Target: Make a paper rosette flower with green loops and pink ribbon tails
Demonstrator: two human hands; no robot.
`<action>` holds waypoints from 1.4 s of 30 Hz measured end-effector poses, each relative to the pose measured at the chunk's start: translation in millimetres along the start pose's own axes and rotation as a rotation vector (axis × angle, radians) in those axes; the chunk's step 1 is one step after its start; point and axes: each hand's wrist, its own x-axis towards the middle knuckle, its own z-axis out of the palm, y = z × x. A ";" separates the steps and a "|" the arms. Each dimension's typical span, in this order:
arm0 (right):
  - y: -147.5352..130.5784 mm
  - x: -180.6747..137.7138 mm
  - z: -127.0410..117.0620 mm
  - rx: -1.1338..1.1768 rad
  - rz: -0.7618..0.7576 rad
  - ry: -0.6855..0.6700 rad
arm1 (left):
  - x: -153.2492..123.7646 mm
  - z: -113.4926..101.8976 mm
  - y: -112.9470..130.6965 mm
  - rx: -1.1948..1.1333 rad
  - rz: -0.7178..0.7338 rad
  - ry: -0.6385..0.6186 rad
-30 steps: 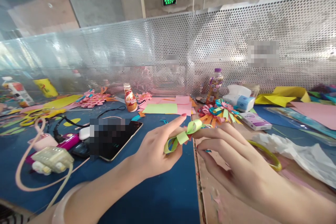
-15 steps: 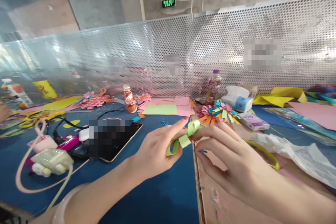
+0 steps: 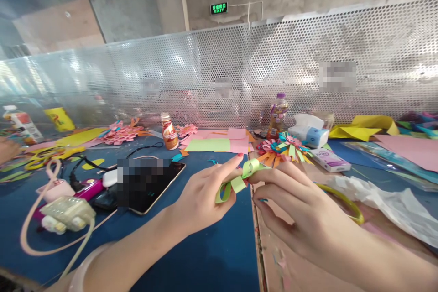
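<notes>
A looped strip of light green paper [image 3: 238, 185] is held between my two hands, above the seam of the table. My left hand [image 3: 207, 191] pinches it, with one loop hanging below the fingers. From the other side, my right hand [image 3: 290, 196] has its thumb and fingertips closed at the strip's upper loop; the exact contact is partly hidden behind the fingers. Just beyond my hands lie a flat green paper sheet [image 3: 208, 145] on pink sheets and a colourful paper-strip flower [image 3: 287, 146].
To the left are a phone [image 3: 153, 187], a power strip with plugs [image 3: 68, 212], cables and yellow scissors [image 3: 51, 157]. Behind stand a small brown bottle [image 3: 170, 132] and a purple-capped bottle [image 3: 278, 116]. Rightward lie tissues [image 3: 310, 132], a yellow tape roll [image 3: 354, 210] and crumpled white paper [image 3: 386, 203]. Another person's hand [image 3: 8, 149] shows far left.
Both hands stay almost in place. The right fingertips have shifted slightly at the strip's upper loop, which sits a little lower and flatter. The view has tilted very slightly.
</notes>
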 end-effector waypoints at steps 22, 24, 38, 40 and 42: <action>1.9 -1.3 4.8 0.152 0.124 -0.064 | 1.5 -0.7 3.5 0.104 -0.005 -0.003; 1.6 -1.1 5.1 0.145 0.136 -0.071 | 1.2 -0.6 4.2 0.098 -0.009 -0.006; 1.9 1.0 5.9 0.178 0.188 -0.102 | 3.1 0.5 5.8 0.124 -0.043 0.046; 2.2 0.8 6.4 0.191 0.190 -0.096 | 3.4 0.6 6.2 0.124 -0.041 0.049; 1.8 0.1 5.6 0.197 0.190 -0.096 | 3.5 0.7 6.3 0.129 -0.035 0.051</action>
